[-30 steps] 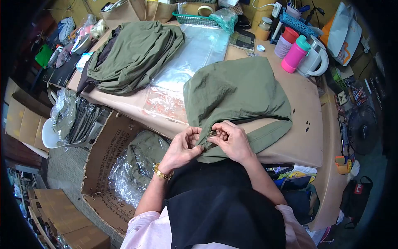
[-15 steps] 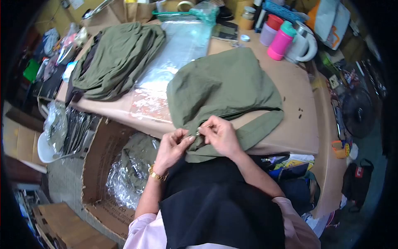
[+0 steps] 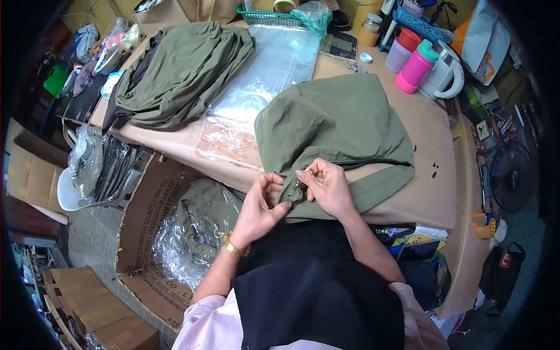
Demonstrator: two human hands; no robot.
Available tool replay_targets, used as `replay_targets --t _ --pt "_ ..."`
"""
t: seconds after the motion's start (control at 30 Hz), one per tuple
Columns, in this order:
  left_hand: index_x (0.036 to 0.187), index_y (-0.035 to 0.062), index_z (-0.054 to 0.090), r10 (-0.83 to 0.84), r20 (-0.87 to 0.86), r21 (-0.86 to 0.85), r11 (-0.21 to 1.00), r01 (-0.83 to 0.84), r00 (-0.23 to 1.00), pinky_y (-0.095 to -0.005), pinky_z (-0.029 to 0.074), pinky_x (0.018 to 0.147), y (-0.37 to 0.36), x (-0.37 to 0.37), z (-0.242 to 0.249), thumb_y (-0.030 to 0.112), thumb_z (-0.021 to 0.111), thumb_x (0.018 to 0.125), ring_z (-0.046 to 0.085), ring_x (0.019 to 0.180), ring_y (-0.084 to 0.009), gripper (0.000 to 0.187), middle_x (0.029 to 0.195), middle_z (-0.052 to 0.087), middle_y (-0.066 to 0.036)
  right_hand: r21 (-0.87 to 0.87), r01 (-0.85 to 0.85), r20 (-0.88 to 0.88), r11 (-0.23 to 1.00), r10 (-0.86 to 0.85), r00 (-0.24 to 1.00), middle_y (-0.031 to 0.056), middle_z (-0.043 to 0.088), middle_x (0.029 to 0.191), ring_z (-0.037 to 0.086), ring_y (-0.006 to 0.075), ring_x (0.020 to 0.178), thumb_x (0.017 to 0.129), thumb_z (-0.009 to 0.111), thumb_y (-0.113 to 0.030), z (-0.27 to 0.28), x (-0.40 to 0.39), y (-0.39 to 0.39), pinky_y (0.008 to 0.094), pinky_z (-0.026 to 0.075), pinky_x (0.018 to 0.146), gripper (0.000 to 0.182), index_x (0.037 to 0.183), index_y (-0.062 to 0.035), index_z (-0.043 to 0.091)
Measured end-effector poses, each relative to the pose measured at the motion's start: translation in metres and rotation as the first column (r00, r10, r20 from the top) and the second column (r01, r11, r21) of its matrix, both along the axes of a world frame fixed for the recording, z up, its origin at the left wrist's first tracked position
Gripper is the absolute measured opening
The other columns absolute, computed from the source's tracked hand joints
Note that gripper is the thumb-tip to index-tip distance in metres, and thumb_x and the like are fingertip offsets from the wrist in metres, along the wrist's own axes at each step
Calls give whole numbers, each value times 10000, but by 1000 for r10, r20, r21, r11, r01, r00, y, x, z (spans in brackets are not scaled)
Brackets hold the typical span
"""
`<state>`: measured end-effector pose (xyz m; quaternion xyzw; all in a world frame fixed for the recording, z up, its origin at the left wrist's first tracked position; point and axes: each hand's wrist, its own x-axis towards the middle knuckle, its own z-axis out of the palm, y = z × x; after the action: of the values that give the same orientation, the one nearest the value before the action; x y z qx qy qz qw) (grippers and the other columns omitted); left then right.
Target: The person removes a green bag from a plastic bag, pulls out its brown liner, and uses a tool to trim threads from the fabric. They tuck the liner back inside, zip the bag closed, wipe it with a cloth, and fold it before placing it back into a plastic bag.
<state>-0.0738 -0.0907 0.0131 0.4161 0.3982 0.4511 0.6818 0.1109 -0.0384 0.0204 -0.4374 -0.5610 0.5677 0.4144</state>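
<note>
An olive-green garment (image 3: pixel 344 116) lies on the brown-covered table (image 3: pixel 420 204), its near edge gathered at the table's front. My left hand (image 3: pixel 261 210) is closed on that edge, thumb and fingers pinching the cloth. Just to its right, my right hand (image 3: pixel 328 186) has thumb and forefinger pinched at the same gathered spot, on something small that I cannot make out. A dark opening runs along the garment to the right of my fingers. A gold watch is round my left wrist.
Folded olive garments (image 3: pixel 181 76) lie at the back left, beside clear plastic bags (image 3: pixel 262 70). Back right are a pink bottle (image 3: pixel 417 67) and a kettle (image 3: pixel 443 73). An open cardboard box (image 3: pixel 137 233) with plastic-wrapped cloth stands below the table's left front.
The whole view has shifted, so the table and garment sit further right and slightly lower. My right fingers have turned a little at the gathered cloth; my left hand still pinches it.
</note>
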Motion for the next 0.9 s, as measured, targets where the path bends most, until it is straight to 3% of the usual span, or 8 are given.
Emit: replay_targets --t 0.03,0.07,0.2,0.33,0.47,0.53,0.73,0.9 --pt "1146 42 549 226 -384 352 932 -85 895 -285 466 714 -5 4 9 -26 740 780 555 786 -141 418 944 605 -52 0 2 2 1000 -2 1000 23 599 710 496 39 495 956 682 -173 -1 0 1 201 406 452 244 819 -24 545" --pt "1094 58 598 521 -592 660 751 -1 615 -333 465 730 -8 9 19 4 769 753 552 798 -194 385 938 595 -71 -1 5 4 1000 -5 1000 16 587 696 494 37 492 957 682 -181 -4 0 1 202 404 449 252 815 -28 541" --pt "929 142 735 736 -537 837 524 156 411 -370 423 771 -5 21 8 117 825 693 535 870 -242 254 977 586 -77 5 3 3 1000 -3 1000 -5 551 658 492 33 488 959 683 -204 -8 -4 2 203 395 441 275 804 -37 530" --pt "903 158 756 746 -422 898 421 127 515 -361 400 781 1 18 -6 115 827 674 539 862 -239 243 929 600 -44 6 6 -7 1000 -6 1000 -11 540 646 486 31 478 959 684 -213 -11 -3 4 202 388 438 280 804 -39 530" --pt "783 95 721 605 -386 775 622 -111 696 -343 396 795 -15 6 11 95 823 700 544 861 -208 131 845 600 -36 -8 40 -40 999 -40 998 -15 540 644 480 34 465 956 689 -226 -14 1 8 202 387 439 289 805 -38 531" --pt "739 57 656 508 -250 709 676 -201 824 -304 418 647 -12 -7 7 112 821 745 518 683 -194 174 744 572 -43 -15 30 -80 999 -32 996 -15 542 645 479 36 460 954 692 -233 -13 1 9 202 387 438 293 807 -35 533" --pt "860 -18 664 563 -632 635 770 -61 532 -336 461 533 4 5 1 172 831 775 600 563 -222 267 712 645 -148 5 -43 -79 999 43 996 24 632 696 598 56 638 895 696 -56 -16 -6 -1 234 488 563 130 841 -15 585" --pt "782 -19 668 523 -590 556 816 -160 615 -320 456 523 4 1 -10 118 789 789 572 507 -210 183 619 617 -148 315 134 46 940 -156 987 105 671 730 659 139 657 875 699 -55 -17 3 -10 303 515 602 119 844 -6 594"
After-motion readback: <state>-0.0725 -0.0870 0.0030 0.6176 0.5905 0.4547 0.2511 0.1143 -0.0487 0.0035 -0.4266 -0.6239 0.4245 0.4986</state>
